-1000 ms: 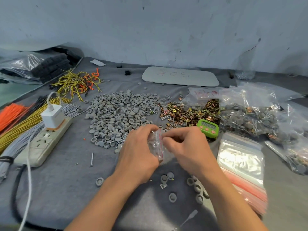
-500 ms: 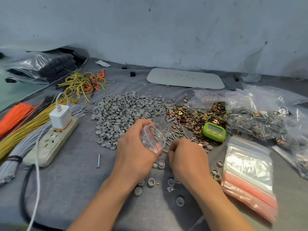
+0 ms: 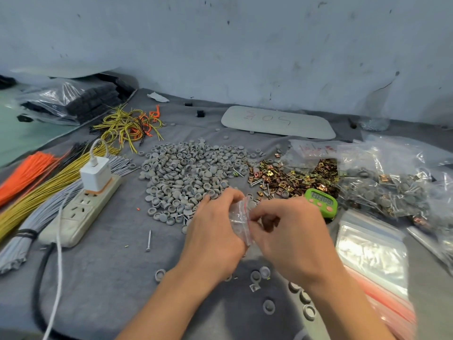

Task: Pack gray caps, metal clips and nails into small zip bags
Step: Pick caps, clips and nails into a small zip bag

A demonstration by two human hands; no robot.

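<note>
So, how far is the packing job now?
Done: filled bags lie piled at the right. In hand: the left hand and right hand pinch one small zip bag. Left: a large pile of gray caps, many metal clips and a stack of empty zip bags remain.

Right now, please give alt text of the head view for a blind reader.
The left hand grips a small clear zip bag with a red strip while the right hand pinches its edge. Behind lie a pile of round gray caps and brass-coloured metal clips.
</note>
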